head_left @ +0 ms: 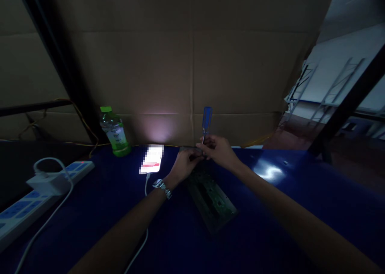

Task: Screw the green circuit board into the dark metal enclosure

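A screwdriver (207, 118) with a blue handle stands nearly upright, its shaft pinched in the fingers of my right hand (219, 150). Its tip is hidden by my fingers near the far end of a circuit board (215, 198). The dark green board lies slanted on the blue table. My left hand (187, 162), with a metal watch (162, 186) on its wrist, is closed at the board's far end, close to the screwdriver's tip. What its fingers pinch there is too dark to make out.
A lit phone (152, 158) on a white cable lies left of my hands. Behind it stands a green-capped bottle (115, 131). A white power strip (45, 190) with a plugged-in charger (49, 184) lies at the far left. A cardboard wall (168, 65) rises behind the table (270, 226).
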Demonstrator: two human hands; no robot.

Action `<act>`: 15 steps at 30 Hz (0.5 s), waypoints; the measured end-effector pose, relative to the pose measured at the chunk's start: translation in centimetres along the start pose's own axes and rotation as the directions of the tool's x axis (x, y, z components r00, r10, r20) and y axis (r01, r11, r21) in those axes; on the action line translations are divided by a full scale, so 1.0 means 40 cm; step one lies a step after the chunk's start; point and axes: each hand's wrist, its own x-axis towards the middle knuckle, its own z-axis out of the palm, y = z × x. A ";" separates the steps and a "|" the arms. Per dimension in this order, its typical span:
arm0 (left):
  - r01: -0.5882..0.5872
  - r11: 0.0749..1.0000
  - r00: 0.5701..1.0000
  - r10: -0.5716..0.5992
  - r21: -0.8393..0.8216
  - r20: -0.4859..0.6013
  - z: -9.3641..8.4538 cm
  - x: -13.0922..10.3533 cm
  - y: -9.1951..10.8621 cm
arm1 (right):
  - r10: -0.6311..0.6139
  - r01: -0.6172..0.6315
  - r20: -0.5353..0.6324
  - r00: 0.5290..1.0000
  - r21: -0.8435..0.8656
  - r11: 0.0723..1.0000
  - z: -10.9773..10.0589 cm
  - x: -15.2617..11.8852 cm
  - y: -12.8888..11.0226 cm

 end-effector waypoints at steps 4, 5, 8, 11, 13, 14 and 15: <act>0.003 1.000 1.000 -0.004 -0.017 -0.027 0.009 -0.002 -0.003 | 0.024 -0.024 -0.005 1.000 0.060 0.998 0.001 0.001 0.004; -0.009 1.000 1.000 0.009 -0.024 -0.003 0.007 -0.002 -0.003 | 0.019 -0.020 0.022 1.000 0.061 0.998 -0.001 0.001 0.001; -0.040 0.999 0.993 0.043 -0.031 0.109 -0.005 -0.001 -0.005 | 0.004 -0.008 0.115 0.993 0.035 0.999 -0.009 -0.002 -0.012; -0.018 1.000 0.986 0.022 -0.022 0.163 -0.011 -0.002 -0.005 | -0.010 0.008 0.146 0.989 0.014 1.000 -0.010 -0.006 -0.023; -0.006 1.000 0.994 0.006 -0.004 0.106 -0.006 -0.003 -0.006 | 0.000 0.001 0.098 0.995 -0.007 1.000 -0.005 -0.009 -0.025; -0.003 1.000 0.998 0.002 0.009 0.064 -0.003 -0.003 -0.007 | 0.017 -0.016 0.061 0.998 -0.012 1.000 -0.002 -0.010 -0.024; 0.000 1.000 1.000 -0.001 0.021 0.027 0.001 -0.004 -0.007 | 0.039 -0.039 0.029 0.999 -0.008 0.999 0.000 -0.012 -0.023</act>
